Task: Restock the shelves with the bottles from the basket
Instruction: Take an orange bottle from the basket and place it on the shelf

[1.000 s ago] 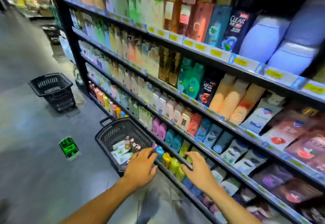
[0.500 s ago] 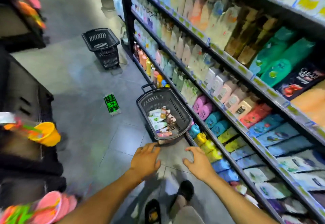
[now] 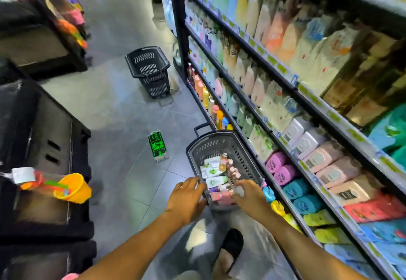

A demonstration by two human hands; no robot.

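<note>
The tall shelves (image 3: 271,60) fill the right side, with rows of bottles and refill pouches in many colours on each level. The grey tiled floor (image 3: 123,108) runs along the aisle, and a dark display stand (image 3: 52,139) is at the left, with an orange plastic cup (image 3: 72,188) on its ledge. Further down the aisle a stack of black baskets (image 3: 149,68) stands near the shelf post. The grey basket (image 3: 208,145) is on the floor just beside the lowest shelf, with its handle at the far end. Small bottles (image 3: 216,179) and white tubes lie inside it, at its near end. The left hand (image 3: 186,198) is at the near left rim of this basket with its fingers spread and holds nothing. The right hand (image 3: 249,196) is over the near right corner with fingers apart and slightly bent, also holding nothing. Whether the hands touch the rim I cannot tell, because they are blurred. A green floor sticker (image 3: 157,145) lies left of the basket.
</note>
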